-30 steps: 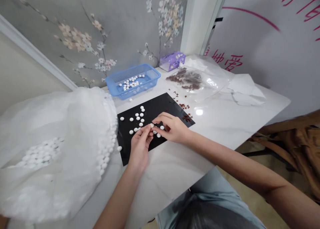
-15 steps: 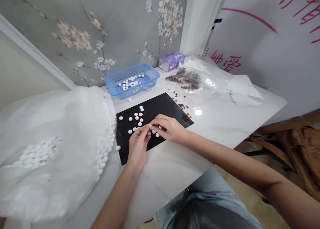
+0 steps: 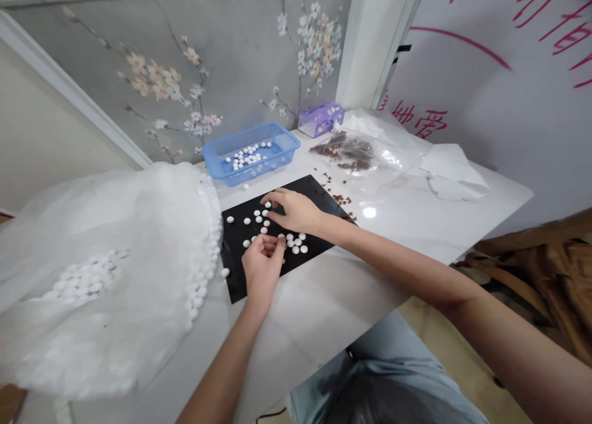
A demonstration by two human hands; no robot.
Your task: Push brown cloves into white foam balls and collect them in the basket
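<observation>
A black mat [image 3: 319, 195] lies on the white table with several small white round pieces [image 3: 296, 249] scattered over it. My left hand [image 3: 263, 265] is low over the mat's near edge, its thumb and forefinger pinched on one white piece [image 3: 281, 236]. Farther up the mat is my right hand [image 3: 296, 211], thumb and forefinger apart, above a loose group of white pieces [image 3: 258, 214]. Its fingertips are close to one white piece [image 3: 267, 205]; whether they touch it I cannot tell. Small brown star-shaped bits [image 3: 342, 199] lie at the mat's right edge.
A blue basket [image 3: 282, 158] behind the mat holds more white pieces. On the left bulges a big white translucent sack [image 3: 152, 226] full of them. A clear bag [image 3: 356, 152] of brown bits, a purple tissue pack [image 3: 321, 119] and crumpled white sheeting [image 3: 453, 171] lie toward the back right.
My right hand has left my left hand's fingertips and moved up and left over the white pieces. My left hand keeps its pinch on one piece. The view has shifted slightly.
</observation>
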